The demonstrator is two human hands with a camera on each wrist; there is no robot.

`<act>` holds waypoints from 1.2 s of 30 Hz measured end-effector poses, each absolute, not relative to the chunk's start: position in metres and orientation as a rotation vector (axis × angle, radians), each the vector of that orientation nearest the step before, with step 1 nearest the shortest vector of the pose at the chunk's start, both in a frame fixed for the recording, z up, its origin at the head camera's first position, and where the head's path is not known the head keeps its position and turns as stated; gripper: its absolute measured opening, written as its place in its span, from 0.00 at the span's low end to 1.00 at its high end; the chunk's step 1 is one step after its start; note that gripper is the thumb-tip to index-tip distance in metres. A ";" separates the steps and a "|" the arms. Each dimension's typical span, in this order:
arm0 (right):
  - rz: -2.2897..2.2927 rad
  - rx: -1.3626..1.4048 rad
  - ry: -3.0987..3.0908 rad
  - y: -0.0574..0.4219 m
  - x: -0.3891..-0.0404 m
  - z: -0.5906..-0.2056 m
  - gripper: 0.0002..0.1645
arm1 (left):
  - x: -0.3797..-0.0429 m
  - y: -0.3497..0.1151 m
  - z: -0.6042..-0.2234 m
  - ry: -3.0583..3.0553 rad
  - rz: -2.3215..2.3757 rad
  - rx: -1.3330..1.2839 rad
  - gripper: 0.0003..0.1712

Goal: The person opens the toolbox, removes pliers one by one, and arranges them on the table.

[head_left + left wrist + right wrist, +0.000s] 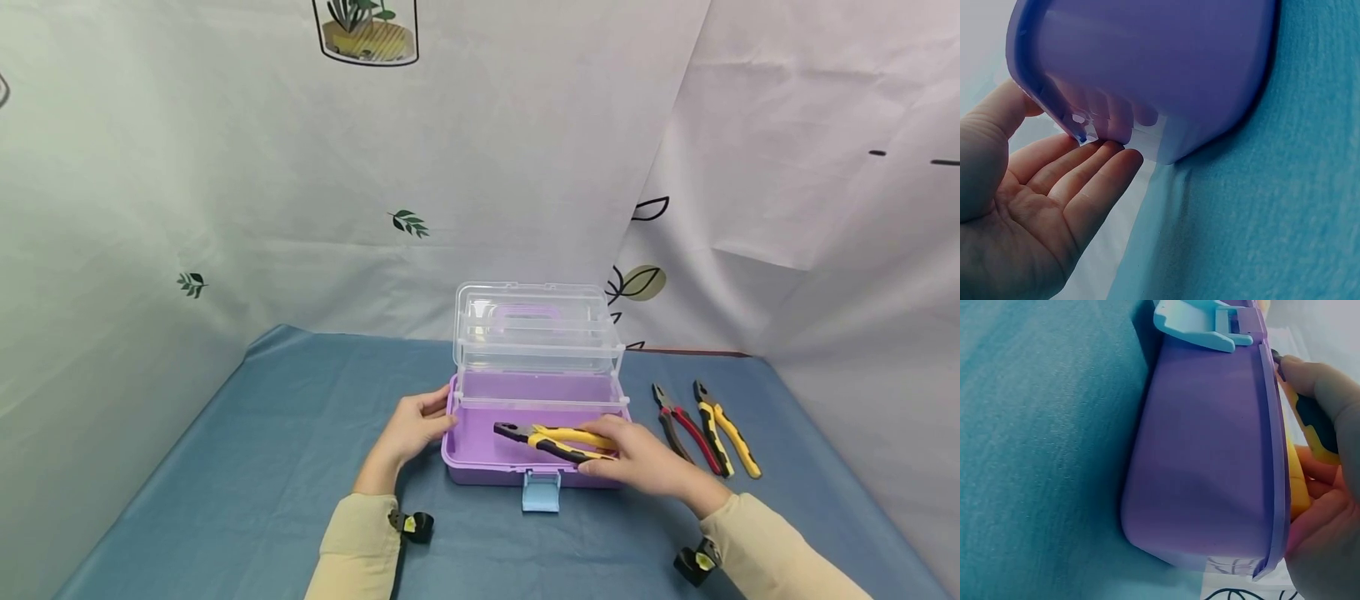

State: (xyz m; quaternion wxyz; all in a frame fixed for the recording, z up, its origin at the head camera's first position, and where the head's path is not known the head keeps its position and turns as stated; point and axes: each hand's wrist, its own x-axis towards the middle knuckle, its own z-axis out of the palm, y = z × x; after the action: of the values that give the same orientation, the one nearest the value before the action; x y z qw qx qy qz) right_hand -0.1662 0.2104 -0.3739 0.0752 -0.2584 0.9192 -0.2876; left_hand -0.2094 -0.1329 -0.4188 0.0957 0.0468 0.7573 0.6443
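Note:
A purple toolbox (480,477) stands with its clear lid (536,321) raised. My left hand (415,427) holds the box's left side; in the left wrist view the thumb (997,112) hooks over the rim while the fingertips touch the outer wall. With my right hand (645,454) I grip yellow-and-black pliers (573,450) by the handles, over the box's right half. Their dark jaws point left, above the purple floor of the box. From the right wrist, the box's front wall (1204,437) hides part of the pliers and fingers.
Right of the box, red-and-black pliers (697,437) and another yellow-and-black pair (731,433) lie on the blue cloth (337,367). A light blue latch (541,492) hangs down at the box's front. Patterned white curtain (300,167) encloses the table's back and sides.

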 end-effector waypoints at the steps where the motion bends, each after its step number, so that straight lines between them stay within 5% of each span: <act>1: -0.863 -0.776 2.764 0.211 -0.165 -0.374 0.29 | -0.209 -0.133 -0.419 2.245 1.909 0.135 0.35; 36: -0.939 -0.711 3.028 0.228 -0.143 -0.380 0.35 | -0.210 -0.132 -0.418 2.239 1.899 0.101 0.34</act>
State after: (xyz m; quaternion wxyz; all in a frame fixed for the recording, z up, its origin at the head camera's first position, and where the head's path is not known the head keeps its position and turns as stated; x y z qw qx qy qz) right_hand -0.1426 0.2276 -0.3800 -0.0536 -0.2185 0.9306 -0.2886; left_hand -0.2103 -0.1317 -0.4181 0.1018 0.0342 0.7583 0.6430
